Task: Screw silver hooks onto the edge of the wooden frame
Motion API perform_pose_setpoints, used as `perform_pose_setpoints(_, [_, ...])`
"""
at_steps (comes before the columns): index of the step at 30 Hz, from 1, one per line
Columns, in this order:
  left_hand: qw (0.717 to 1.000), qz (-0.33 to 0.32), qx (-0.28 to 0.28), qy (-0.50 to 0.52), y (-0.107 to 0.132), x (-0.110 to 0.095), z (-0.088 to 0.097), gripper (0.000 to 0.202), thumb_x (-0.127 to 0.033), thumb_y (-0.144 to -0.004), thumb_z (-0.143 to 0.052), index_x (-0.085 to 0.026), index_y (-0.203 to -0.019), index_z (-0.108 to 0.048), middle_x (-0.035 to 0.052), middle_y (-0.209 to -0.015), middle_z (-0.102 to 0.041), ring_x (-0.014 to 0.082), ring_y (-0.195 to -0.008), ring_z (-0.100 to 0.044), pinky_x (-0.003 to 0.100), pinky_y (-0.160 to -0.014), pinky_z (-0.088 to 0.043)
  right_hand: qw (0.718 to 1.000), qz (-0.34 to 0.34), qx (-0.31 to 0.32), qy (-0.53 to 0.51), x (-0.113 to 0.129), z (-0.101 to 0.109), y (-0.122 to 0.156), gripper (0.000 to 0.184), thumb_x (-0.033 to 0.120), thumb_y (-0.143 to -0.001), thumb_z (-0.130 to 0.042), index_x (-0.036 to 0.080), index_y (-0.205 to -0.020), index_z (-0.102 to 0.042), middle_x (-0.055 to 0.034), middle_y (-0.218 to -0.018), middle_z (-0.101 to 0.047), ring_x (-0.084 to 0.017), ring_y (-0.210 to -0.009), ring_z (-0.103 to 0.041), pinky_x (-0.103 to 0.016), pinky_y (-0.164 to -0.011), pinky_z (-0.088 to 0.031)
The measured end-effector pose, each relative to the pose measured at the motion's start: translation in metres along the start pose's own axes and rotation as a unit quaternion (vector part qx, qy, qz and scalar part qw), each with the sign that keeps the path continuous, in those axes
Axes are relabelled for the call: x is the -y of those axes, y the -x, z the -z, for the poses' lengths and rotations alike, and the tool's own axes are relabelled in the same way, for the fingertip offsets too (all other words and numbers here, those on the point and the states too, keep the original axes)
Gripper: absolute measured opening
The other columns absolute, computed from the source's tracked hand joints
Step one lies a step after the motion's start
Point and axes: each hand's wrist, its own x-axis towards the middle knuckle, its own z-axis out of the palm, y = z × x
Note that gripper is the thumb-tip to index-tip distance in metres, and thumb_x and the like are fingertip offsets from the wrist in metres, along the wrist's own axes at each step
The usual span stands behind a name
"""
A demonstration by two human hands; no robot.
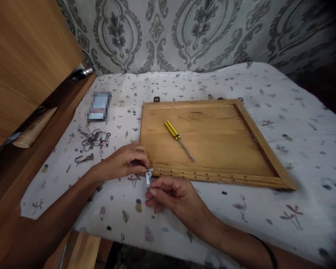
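Note:
A small silver metal hook [148,181] is held upright at the near left corner of a wooden framed board [212,127]. My right hand [176,194] pinches its lower end between thumb and fingers. My left hand [128,160] has its fingers closed at the hook's top end, beside the frame's left edge; the fingertips partly hide the contact. Along the board's near rail runs a row of several small dark holes. On the recessed panel lies a screwdriver [172,130] with a yellow and black handle, its shaft slanting toward the near rail.
Left of my left hand lie a pile of metal hooks [92,140] and one separate hook [84,158]. A blurred-out phone [99,106] rests behind them. A wooden cabinet [30,56] borders the left side, with a tube [35,129] on its ledge. A patterned cloth [257,209] covers the surface.

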Motion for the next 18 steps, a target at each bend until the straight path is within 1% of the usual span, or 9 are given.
perform_pose_setpoints(6, [1.000,0.001,0.011,0.008,0.0000,0.0024,0.0016,0.017,-0.031,-0.101,-0.062,-0.018,-0.092,-0.070,0.0039,-0.092,-0.067,0.0159,-0.090,-0.060,0.027,-0.083,-0.045,1.000,0.000,0.000,0.012,0.0022,-0.0001,0.0024,0.033,0.046,-0.070,-0.085,0.017,-0.074,-0.070,-0.0009,-0.071,-0.075,-0.011,-0.066,-0.073,-0.017,-0.055,-0.054])
perform_pose_setpoints(10, [0.999,0.009,0.017,0.027,0.0009,0.0046,0.0033,0.015,-0.027,-0.102,-0.061,-0.018,-0.095,-0.070,0.0037,-0.094,-0.067,0.0153,-0.092,-0.060,0.026,-0.082,-0.046,1.000,0.012,-0.016,0.024,0.0019,-0.0010,0.0050,0.026,0.040,-0.075,-0.081,0.017,-0.073,-0.070,-0.0009,-0.068,-0.074,-0.011,-0.066,-0.073,-0.017,-0.056,-0.054])
perform_pose_setpoints(18, [0.999,0.017,0.019,0.036,0.0008,0.0047,0.0032,0.013,-0.028,-0.100,-0.064,-0.018,-0.094,-0.070,0.0033,-0.093,-0.067,0.0160,-0.091,-0.060,0.027,-0.082,-0.046,0.999,0.020,-0.024,0.016,0.0017,-0.0012,0.0033,0.021,0.036,-0.076,-0.079,0.018,-0.072,-0.070,-0.0002,-0.066,-0.073,-0.010,-0.064,-0.071,-0.017,-0.056,-0.054])
